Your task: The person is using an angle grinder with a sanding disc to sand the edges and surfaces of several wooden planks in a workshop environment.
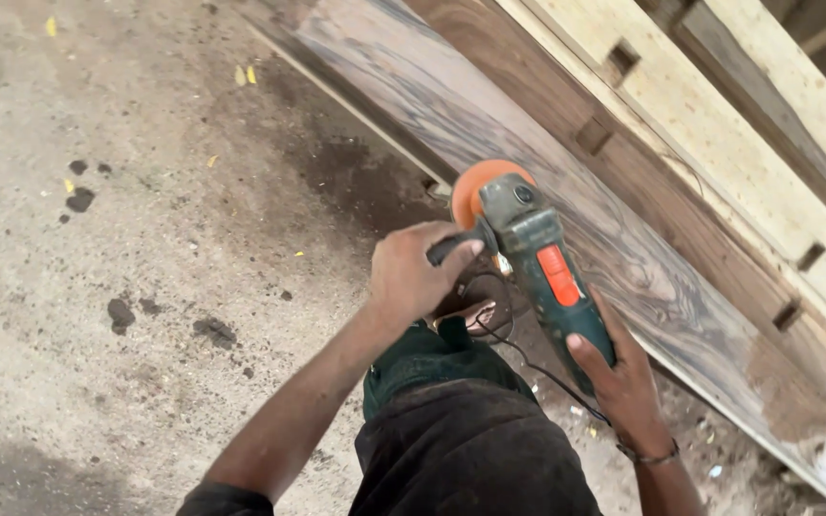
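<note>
I hold a dark green angle grinder (539, 260) with an orange switch and an orange sanding disc (470, 184). My left hand (413, 272) grips its black side handle. My right hand (619, 373), with a band on the wrist, wraps the rear of the body. The disc rests against a long dark streaked wooden plank (451, 105) that runs diagonally from top centre to lower right. A black cord (528, 361) trails from the tool toward my lap.
Pale wooden frames with cut notches (719, 143) lie beside the plank at upper right. A dusty, stained concrete floor (126, 239) fills the left. My knee in dark trousers (461, 430) is at bottom centre, a foot (475, 315) beneath the tool.
</note>
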